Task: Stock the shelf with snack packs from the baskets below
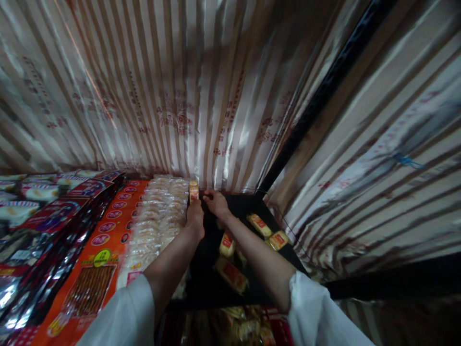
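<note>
My left hand (pixel 195 218) is closed round the near end of a small yellow snack packet with a red label (pixel 193 189). That packet is at the back of the black shelf (pixel 205 269), right beside rows of clear-wrapped pale snacks (pixel 163 211). Just to its right, my right hand (pixel 217 204) reaches in with fingers bent and slightly apart, nothing visible in them. Below my right forearm lie more loose yellow packets, among them one tilted packet (pixel 227 244) and a darker-looking one (pixel 231 275). Two others, a packet (pixel 259 225) and its neighbour (pixel 278 240), lie further right. My forearm partly hides some.
Orange snack bags (pixel 97 269) and dark red glossy bags (pixel 54 211) fill the left side. A striped plastic sheet (pixel 201 96) hangs behind, with a black metal post (pixel 309 110) at the corner. Below the front edge are more wrapped goods (pixel 245 327).
</note>
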{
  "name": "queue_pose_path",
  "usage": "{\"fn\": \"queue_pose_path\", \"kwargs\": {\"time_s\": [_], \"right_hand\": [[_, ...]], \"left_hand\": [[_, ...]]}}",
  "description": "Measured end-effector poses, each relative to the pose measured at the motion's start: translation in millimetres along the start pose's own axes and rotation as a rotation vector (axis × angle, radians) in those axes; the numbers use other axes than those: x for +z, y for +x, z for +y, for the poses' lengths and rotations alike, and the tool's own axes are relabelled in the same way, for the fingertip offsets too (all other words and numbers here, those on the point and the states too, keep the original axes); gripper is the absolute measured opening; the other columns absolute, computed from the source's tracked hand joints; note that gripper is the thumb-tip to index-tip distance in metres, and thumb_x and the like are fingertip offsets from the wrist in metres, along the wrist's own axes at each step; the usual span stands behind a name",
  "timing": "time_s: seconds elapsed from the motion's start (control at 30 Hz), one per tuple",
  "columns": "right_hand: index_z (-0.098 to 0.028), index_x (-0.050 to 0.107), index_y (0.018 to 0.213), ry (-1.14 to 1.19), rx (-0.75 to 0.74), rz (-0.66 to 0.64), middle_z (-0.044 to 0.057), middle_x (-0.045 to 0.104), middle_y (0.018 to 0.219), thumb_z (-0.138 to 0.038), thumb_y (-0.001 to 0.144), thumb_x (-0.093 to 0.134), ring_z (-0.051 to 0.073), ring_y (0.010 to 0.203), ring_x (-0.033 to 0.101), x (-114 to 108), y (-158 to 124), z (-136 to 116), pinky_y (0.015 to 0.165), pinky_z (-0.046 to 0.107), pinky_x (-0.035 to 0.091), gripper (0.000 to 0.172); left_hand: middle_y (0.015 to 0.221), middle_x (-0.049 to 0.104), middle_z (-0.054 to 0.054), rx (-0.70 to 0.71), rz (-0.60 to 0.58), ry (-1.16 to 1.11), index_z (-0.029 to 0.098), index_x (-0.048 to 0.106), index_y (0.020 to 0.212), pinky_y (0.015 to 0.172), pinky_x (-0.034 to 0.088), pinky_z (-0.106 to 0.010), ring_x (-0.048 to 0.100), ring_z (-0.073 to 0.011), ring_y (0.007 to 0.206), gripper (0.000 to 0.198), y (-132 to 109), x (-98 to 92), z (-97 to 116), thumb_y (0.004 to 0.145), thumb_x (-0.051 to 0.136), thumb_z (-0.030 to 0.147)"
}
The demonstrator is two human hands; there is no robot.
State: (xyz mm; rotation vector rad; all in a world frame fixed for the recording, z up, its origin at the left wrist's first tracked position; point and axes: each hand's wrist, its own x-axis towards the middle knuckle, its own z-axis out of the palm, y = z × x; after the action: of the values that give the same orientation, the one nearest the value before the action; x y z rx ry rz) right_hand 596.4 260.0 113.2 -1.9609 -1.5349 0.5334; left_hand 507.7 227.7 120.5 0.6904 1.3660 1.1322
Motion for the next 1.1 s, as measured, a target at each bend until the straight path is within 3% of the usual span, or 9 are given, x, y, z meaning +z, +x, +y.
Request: {"fn": "queue_pose_path", "kwargs": {"time_s": [0.2,0.33,0.47,0.57,0.67,0.83,1.1], "right_hand": [[-0.021,0.065,0.094,-0.034,-0.114,-0.064,0.000,0.069,0.091,-0.018,0.080,0.055,0.013,0.083,0.063,-48.3,-42.3,27.2,0.076,0.023,0.046,0.018],[-0.020,0.064,0.101,-0.180,-0.143,0.018,0.004,0.067,0.096,-0.026,0.083,0.052,0.016,0.087,0.062,-72.3,-81.9,40.4,0.076,0.025,0.044,0.022],[-0.021,0.060,0.111,-0.376,-0.078,0.029,0.009,0.065,0.102,-0.045,0.083,0.050,0.022,0.094,0.061,-84.1,-111.4,43.1,0.074,0.029,0.043,0.039],[-0.021,0.058,0.114,-0.428,-0.046,-0.042,0.010,0.067,0.098,-0.048,0.080,0.053,0.024,0.091,0.062,-83.7,-122.6,41.1,0.070,0.030,0.043,0.043],[-0.022,0.059,0.111,-0.388,-0.057,-0.088,0.007,0.069,0.090,-0.042,0.080,0.055,0.022,0.086,0.063,-80.6,-126.2,37.9,0.068,0.028,0.042,0.037],[-0.022,0.061,0.106,-0.200,-0.030,-0.041,0.003,0.069,0.086,-0.034,0.078,0.058,0.018,0.081,0.064,-78.4,-116.8,33.6,0.067,0.025,0.042,0.030],[-0.021,0.062,0.100,0.123,-0.066,-0.012,-0.002,0.066,0.077,-0.022,0.074,0.060,0.012,0.070,0.061,-51.9,-75.2,26.8,0.065,0.022,0.046,0.025]], "left_hand": [[0.092,0.067,-0.006,0.023,-0.129,0.222,0.018,0.062,0.084,0.085,0.044,-0.029,0.060,-0.0186,0.092,0.018,-49.1,-8.2,-22.4,0.070,0.055,0.010],[0.096,0.068,-0.007,0.144,-0.227,0.549,0.019,0.064,0.089,0.088,0.042,-0.029,0.059,-0.0212,0.096,0.026,-72.5,-15.8,-41.4,0.066,0.059,0.009],[0.097,0.068,-0.008,0.274,-0.305,0.813,0.021,0.064,0.093,0.086,0.041,-0.028,0.060,-0.0222,0.096,0.026,-86.2,-17.7,-50.5,0.069,0.057,0.012],[0.097,0.068,-0.010,0.334,-0.333,0.927,0.019,0.061,0.099,0.085,0.041,-0.030,0.060,-0.0236,0.097,0.030,-94.5,-16.0,-51.3,0.071,0.052,0.011],[0.098,0.067,-0.010,0.334,-0.314,0.969,0.018,0.060,0.099,0.086,0.041,-0.029,0.059,-0.0232,0.098,0.029,-99.7,-15.3,-49.4,0.073,0.052,0.011],[0.106,0.065,-0.011,0.350,-0.298,0.910,0.017,0.057,0.106,0.089,0.040,-0.027,0.058,-0.0207,0.102,0.033,-101.2,-17.1,-40.3,0.076,0.048,0.011],[0.128,0.052,-0.014,0.433,-0.109,0.799,0.012,0.049,0.123,0.103,0.031,-0.028,0.043,-0.0224,0.123,0.051,-95.0,-16.2,-28.6,0.073,0.046,0.005]]}}
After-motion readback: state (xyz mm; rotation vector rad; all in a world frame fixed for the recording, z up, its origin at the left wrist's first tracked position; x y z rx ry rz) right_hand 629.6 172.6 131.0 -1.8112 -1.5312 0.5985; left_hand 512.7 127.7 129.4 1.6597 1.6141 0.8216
